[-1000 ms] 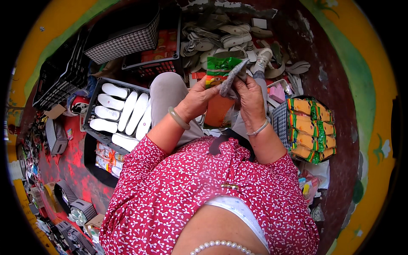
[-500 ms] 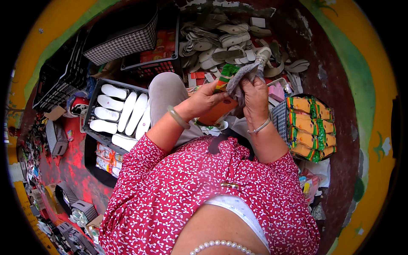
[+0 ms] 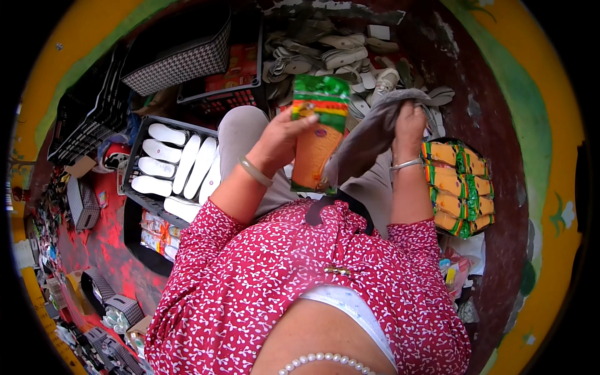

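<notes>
My left hand (image 3: 280, 142) grips a green and orange packet (image 3: 324, 140) by its left edge, thumb across the front. Through its clear face an orange insole shows, with a small dark round mark. A grey cloth (image 3: 370, 134) hangs from my right hand (image 3: 409, 125), which pinches its upper right end. The cloth slants down toward the packet, and its lower end passes close to the packet's right edge; I cannot tell whether they touch. Right of my right forearm, similar packets (image 3: 449, 181) lie in rows in a basket, partly hidden by the arm.
A dark crate (image 3: 142, 191) of white insoles (image 3: 187, 165) stands left of my knee. Beyond it are a houndstooth basket (image 3: 181, 65) and a black crate (image 3: 255, 87) with red boxes. Grey and white insoles and shoes (image 3: 306, 53) are heaped at the far side.
The cloth, earlier bunched against the packet between both hands, now stretches out to the right with my right hand. The packet has turned upright, its front toward me.
</notes>
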Demonstrator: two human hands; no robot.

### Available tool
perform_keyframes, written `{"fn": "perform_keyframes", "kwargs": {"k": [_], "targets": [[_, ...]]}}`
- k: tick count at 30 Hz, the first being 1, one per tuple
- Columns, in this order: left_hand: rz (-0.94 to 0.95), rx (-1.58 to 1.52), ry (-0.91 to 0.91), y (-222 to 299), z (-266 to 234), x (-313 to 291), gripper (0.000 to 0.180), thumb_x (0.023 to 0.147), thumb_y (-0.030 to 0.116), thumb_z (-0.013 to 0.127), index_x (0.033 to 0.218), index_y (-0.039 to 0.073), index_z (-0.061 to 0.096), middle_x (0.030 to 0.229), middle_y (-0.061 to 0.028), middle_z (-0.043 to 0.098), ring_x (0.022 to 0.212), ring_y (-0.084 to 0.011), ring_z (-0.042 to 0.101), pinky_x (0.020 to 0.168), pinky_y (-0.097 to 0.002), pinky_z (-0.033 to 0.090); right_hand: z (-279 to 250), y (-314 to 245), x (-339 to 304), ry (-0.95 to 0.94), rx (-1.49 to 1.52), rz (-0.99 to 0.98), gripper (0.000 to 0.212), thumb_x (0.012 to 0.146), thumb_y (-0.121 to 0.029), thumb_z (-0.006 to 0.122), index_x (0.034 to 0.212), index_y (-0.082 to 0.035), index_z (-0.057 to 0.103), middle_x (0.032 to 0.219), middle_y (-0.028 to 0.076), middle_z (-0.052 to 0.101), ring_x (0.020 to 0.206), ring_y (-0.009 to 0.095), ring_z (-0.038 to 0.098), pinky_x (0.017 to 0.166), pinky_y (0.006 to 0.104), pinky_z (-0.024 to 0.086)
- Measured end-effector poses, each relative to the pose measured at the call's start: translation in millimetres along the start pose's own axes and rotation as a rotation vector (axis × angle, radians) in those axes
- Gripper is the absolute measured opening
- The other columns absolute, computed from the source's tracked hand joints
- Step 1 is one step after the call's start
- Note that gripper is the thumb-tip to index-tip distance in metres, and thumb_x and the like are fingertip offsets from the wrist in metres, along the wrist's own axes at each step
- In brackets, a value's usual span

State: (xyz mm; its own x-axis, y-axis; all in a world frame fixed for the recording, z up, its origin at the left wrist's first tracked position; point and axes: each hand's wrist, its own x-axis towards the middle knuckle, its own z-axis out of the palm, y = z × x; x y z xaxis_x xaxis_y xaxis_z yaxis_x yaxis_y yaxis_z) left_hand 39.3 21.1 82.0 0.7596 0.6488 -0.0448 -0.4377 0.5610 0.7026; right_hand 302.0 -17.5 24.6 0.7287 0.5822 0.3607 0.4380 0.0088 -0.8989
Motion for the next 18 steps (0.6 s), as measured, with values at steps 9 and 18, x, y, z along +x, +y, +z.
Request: {"fn": "perform_keyframes", "kwargs": {"k": [9, 18], "targets": [[0.020, -0.198, 0.096, -8.2, -46.2, 15.5, 0.039, 0.091, 0.021, 0.049, 0.122, -0.003, 0.045, 0.116, -0.0179, 0.056, 0.106, -0.0310, 0.056, 0.094, -0.0440, 0.043, -16.7, -102.7, -10.4, -0.313, 0.868, 0.481, 0.024, 0.091, -0.020, 0.053, 0.102, 0.001, 0.058, 0.096, 0.009, 0.061, 0.092, 0.014, 0.057, 0.082, 0.0282, 0.047], [0.041, -0.404, 0.005, -24.7, -21.6, 27.9, 0.042, 0.098, 0.030, 0.028, 0.127, 0.004, 0.043, 0.128, -0.0142, 0.048, 0.118, -0.0269, 0.046, 0.103, -0.0416, 0.035, 62.4, -80.0, -68.0, -0.557, -0.146, -0.729, 0.047, 0.084, -0.023, 0.057, 0.127, -0.010, 0.047, 0.132, 0.013, 0.044, 0.126, 0.035, 0.036, 0.104, 0.0488, 0.024]]}}
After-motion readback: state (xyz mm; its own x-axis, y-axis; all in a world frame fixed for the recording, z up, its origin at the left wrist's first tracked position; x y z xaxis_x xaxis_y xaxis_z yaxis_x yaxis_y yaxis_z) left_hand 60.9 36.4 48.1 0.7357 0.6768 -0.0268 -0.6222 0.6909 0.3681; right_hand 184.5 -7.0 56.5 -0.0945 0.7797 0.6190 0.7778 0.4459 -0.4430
